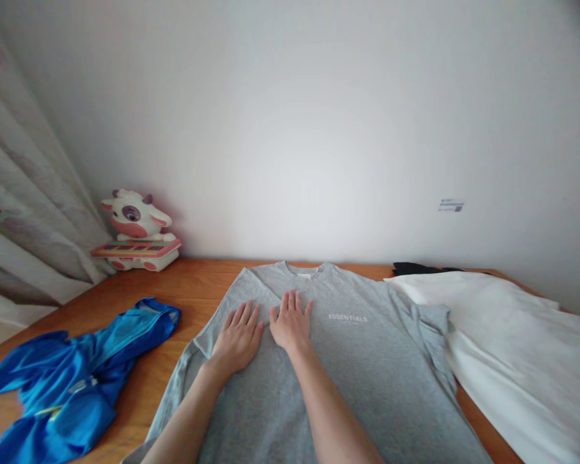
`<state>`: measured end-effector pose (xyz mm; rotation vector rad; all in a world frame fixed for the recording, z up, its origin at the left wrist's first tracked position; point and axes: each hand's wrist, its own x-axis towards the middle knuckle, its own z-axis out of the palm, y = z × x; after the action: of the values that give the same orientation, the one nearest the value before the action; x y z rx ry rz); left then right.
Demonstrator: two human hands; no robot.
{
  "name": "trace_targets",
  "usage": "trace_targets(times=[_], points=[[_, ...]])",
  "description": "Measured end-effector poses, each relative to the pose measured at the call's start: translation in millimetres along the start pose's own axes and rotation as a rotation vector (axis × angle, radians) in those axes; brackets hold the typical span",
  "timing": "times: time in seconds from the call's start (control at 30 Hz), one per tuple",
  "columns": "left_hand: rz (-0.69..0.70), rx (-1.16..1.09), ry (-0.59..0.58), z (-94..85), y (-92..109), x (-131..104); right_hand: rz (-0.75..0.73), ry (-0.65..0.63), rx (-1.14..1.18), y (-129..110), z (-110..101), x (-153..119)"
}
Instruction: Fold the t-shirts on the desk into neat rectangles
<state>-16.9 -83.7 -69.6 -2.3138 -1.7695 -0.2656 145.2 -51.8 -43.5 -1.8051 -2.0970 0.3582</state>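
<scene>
A grey T-shirt (367, 380) with small white "ESSENTIALS" lettering lies spread on the wooden table, its neckline toward the wall. My left hand (238, 336) rests flat on the left chest of the shirt, fingers stretched out. Beside it, a little nearer the middle, my right hand (290, 323) also presses flat on the cloth with its fingers spread. Neither hand grips the fabric. The sleeve on the right is bunched and creased, while the one on the left is folded in along the shirt's side. The shirt's bottom edge falls largely out of view.
A crumpled blue garment (91, 380) lies left on the table (198, 283). Behind it stands a cow-shaped toy keyboard (138, 232) near the curtain (29, 167). White cloth (517, 348) covers the right side and touches the grey sleeve, with black fabric (415, 269) behind.
</scene>
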Motion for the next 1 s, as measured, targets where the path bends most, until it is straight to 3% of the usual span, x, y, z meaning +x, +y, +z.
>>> trace_targets(times=[0.2, 0.33, 0.57, 0.67, 0.73, 0.83, 0.9, 1.0], points=[[0.0, 0.0, 0.026, -1.5, -0.3, 2.3, 0.013, 0.021, 0.188, 9.0, -5.6, 5.0], [0.027, -0.005, 0.035, 2.0, -4.7, 1.8, -0.031, 0.021, 0.283, 35.1, -25.7, 1.9], [0.021, 0.004, 0.026, 5.9, -7.5, 4.4, -0.046, 0.217, 0.22, 128.7, -81.8, -62.3], [0.026, -0.001, 0.04, 6.7, -8.4, 5.0, -0.053, 0.446, 0.134, 180.4, -102.3, -86.5], [0.049, 0.001, 0.051, 8.0, -10.2, 5.1, 0.009, 0.635, 0.109, 211.2, -111.8, -97.1], [0.062, 0.002, 0.035, 9.2, -13.8, 4.8, 0.222, 0.851, 0.079, 243.4, -119.1, -107.4], [0.055, -0.003, 0.001, 7.7, -15.1, 4.5, 0.394, 0.863, 0.033, 253.6, -120.3, -111.1], [0.035, -0.007, -0.027, 0.9, -10.2, 6.3, 0.553, 0.696, -0.092, 254.9, -119.9, -113.0]])
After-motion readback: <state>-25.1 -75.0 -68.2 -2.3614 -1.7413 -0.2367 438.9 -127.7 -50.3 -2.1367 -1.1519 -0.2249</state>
